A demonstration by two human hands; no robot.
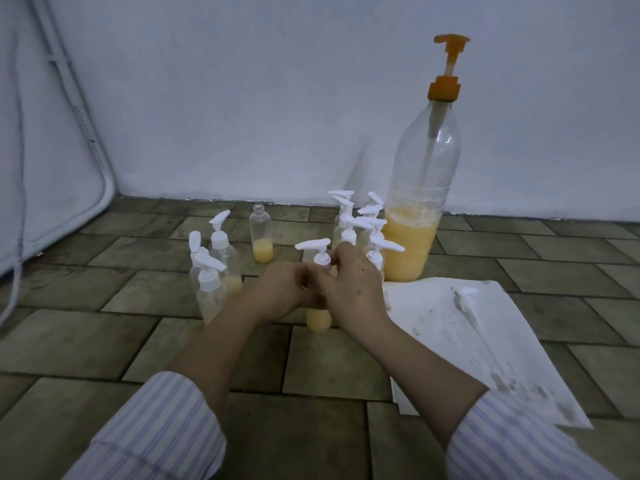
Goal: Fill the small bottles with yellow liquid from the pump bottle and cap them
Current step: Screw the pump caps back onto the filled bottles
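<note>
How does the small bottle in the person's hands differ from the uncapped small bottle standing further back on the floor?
The held bottle has a white pump cap on its neck; the uncapped bottle has an open neck. The held bottle is gripped by the left hand and right hand, which cover its middle; the uncapped bottle stands free and untouched. Both are small clear bottles with yellow liquid in the bottom.

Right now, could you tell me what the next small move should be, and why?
Probably finish twisting the white pump cap tight: both hands, left and right, hold the small bottle, which already has yellow liquid in it. The uncapped bottle behind would likely come after.
</note>
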